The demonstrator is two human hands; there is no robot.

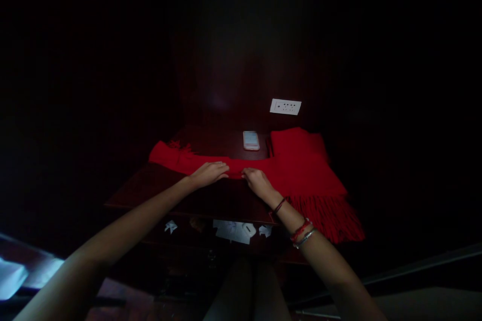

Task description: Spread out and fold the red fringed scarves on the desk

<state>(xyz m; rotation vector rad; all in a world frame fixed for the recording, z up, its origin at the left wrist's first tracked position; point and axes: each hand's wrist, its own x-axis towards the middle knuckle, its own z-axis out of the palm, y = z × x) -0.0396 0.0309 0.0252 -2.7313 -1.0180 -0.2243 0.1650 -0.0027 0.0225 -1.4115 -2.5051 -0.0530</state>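
Observation:
A red scarf (301, 160) with fringed ends lies on a dark wooden tabletop. Its narrow folded strip runs leftward across the table, and a wider folded part with long fringe hangs over the front edge at the right. My left hand (209, 173) is on the middle of the strip, fingers over the cloth and thumb at its near edge. A short gap to the right, my right hand (258, 182) pinches the same near edge with curled fingers. The fingertips of both hands are partly hidden against the cloth.
Behind the strip lies a phone (251, 140) with a lit screen. A white wall socket (285, 107) is on the dark panel beyond. Below the tabletop, an open shelf or drawer holds papers (226, 229), a small white case (249, 230) and crumpled tissue (170, 226). Surroundings are very dark.

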